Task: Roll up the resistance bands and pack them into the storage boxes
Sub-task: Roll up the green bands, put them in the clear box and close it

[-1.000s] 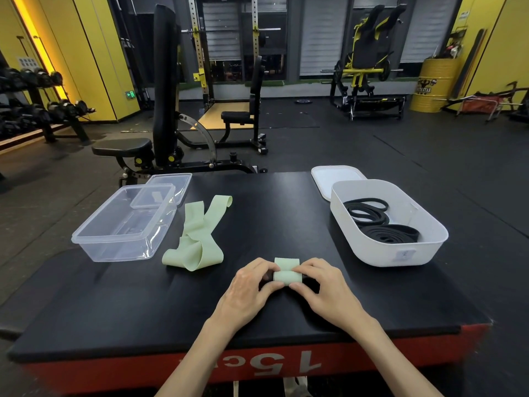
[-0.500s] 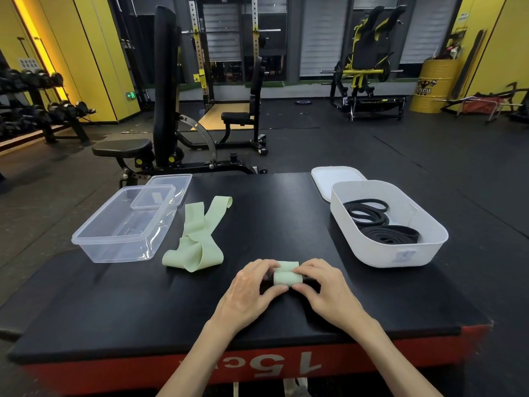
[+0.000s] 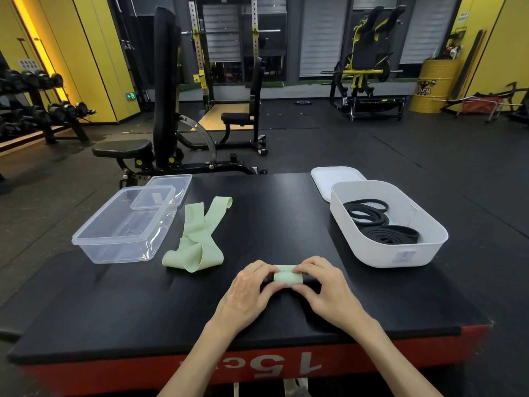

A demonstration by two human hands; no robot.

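A pale green resistance band, rolled into a short cylinder (image 3: pixel 287 277), lies on the black platform (image 3: pixel 280 213) near its front edge. My left hand (image 3: pixel 249 290) grips its left end and my right hand (image 3: pixel 323 287) grips its right end, fingers curled over the top. A second green band (image 3: pixel 197 239) lies loose and crumpled to the left. Beside it stands a clear plastic box (image 3: pixel 123 227) with nothing in it. At the right, a white storage box (image 3: pixel 386 224) holds coiled black bands (image 3: pixel 378 224).
A clear lid (image 3: pixel 169 190) leans on the clear box's far corner. A white lid (image 3: pixel 335 179) lies behind the white box. A weight bench (image 3: pixel 143 147) stands just beyond the platform, with gym racks and machines farther back.
The flat tail of the green band that showed above the roll has been wound in; the roll is now a tight cylinder. Both hands stayed in place on it.
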